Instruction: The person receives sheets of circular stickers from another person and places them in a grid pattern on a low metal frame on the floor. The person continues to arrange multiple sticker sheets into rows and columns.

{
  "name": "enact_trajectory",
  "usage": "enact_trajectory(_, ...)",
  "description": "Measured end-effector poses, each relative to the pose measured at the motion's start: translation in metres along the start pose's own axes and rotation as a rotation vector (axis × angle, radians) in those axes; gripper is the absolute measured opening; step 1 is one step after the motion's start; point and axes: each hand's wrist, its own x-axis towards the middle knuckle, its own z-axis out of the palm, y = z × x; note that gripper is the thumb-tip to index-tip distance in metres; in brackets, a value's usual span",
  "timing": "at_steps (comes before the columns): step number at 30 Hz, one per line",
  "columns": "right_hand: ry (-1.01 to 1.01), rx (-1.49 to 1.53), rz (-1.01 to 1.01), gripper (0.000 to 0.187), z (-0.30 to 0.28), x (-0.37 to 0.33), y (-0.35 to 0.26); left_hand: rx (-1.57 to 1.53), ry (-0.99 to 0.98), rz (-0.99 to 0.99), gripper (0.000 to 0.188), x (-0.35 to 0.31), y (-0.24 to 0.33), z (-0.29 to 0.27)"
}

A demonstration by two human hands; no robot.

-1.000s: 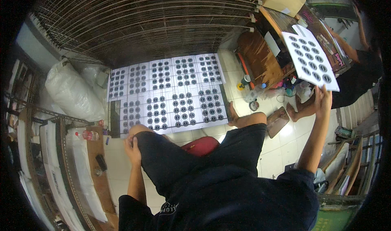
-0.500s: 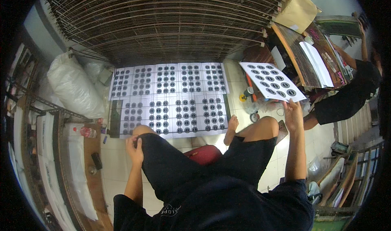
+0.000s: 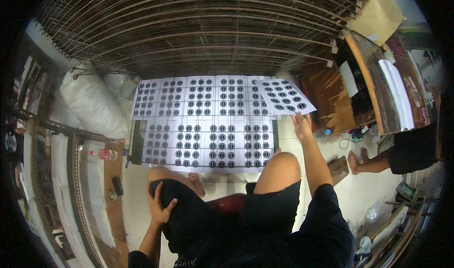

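Note:
My right hand (image 3: 301,124) pinches the near edge of a white printed sheet (image 3: 285,96) marked with rows of dark round emblems. This sheet hangs tilted over the right end of a wire drying rack shelf (image 3: 137,145). Across that shelf lie several like printed sheets (image 3: 220,135) in two rows, under thin wires or on them; I cannot tell which. My left hand (image 3: 163,202) rests on my left knee with its fingers apart, holding nothing.
Many stacked wire shelves (image 3: 198,36) rise at the back. A wooden table (image 3: 373,83) with white paper stands at the right, near another person's legs (image 3: 378,159). To the left are a bulky plastic bag (image 3: 92,102) and a bench with a plastic bottle (image 3: 108,154).
My right hand has carried the printed sheet leftward, from beside the table to over the rack's right end. My left hand stays on the knee, fingers now more spread. The other person has shifted.

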Motion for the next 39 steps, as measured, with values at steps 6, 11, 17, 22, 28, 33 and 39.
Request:
enact_trajectory(6,0.097,0.092,0.048,0.043,-0.004,0.076,0.085,0.023,-0.015,-0.033,0.075,0.016,-0.001,-0.003)
enact_trajectory(11,0.113,0.103,0.041,0.04,-0.011,0.123,0.133,0.013,-0.052,-0.035,0.077,0.027,-0.001,0.0)
enact_trajectory(17,0.131,0.02,0.09,0.042,-0.029,0.152,0.173,0.072,-0.084,-0.025,0.078,0.033,0.003,0.003)
enact_trajectory(22,0.145,0.046,0.102,0.041,-0.025,0.156,0.188,0.146,-0.087,-0.006,0.075,0.033,0.006,-0.001)
enact_trajectory(28,0.235,-0.02,0.183,0.047,-0.034,0.158,0.196,0.148,-0.085,-0.014,0.075,0.041,0.009,0.004)
enact_trajectory(33,0.279,-0.015,0.238,0.059,-0.034,0.151,0.196,0.113,-0.083,-0.055,0.075,0.037,0.005,0.004)
enact_trajectory(39,0.274,0.002,0.208,0.052,-0.044,0.155,0.216,0.097,-0.067,-0.008,0.074,0.037,0.0,0.005)
